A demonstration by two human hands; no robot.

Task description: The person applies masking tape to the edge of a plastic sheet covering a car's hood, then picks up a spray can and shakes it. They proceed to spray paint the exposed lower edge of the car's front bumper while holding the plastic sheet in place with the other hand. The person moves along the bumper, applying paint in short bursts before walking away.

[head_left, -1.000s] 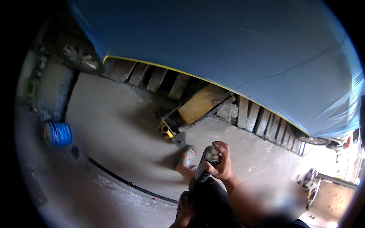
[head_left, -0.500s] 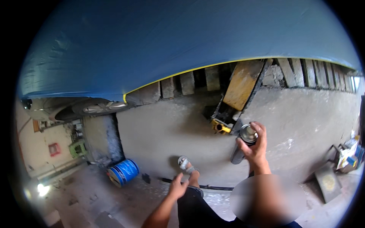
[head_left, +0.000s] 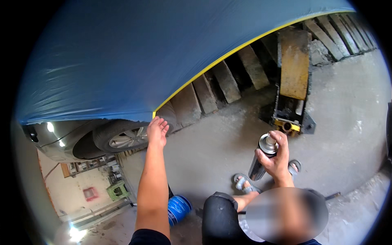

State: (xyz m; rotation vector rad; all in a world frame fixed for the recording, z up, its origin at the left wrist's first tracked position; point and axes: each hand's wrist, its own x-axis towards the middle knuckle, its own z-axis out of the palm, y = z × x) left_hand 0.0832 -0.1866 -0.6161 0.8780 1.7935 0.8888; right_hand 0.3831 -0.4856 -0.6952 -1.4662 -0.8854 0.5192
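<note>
My right hand (head_left: 279, 159) is wrapped round a spray can (head_left: 258, 165) with a silver top, a finger at its nozzle; the can tilts above the concrete floor. My left arm is stretched forward. At its end, my left hand (head_left: 157, 132) is open, fingers apart and slightly bent, by the lower corner of the blue plastic sheet (head_left: 110, 69). Yellow tape (head_left: 196, 77) runs along that sheet's edge, and its end lies right at my fingertips. Whether they touch it, I cannot tell. The sheet covers the side of a car, leaving a wheel (head_left: 127, 139) bare.
A yellow floor jack (head_left: 295, 71) reaches under the car at the right. Several planks (head_left: 226, 83) lie beneath the sheet's edge. Behind my left forearm stands a blue drum (head_left: 179, 210). A green stool (head_left: 117, 190) is at the far left, near the wall.
My left hand has risen from beside my leg up to the sheet's taped corner. My view has turned left and closer to the wheel. The spray can stays in my right hand.
</note>
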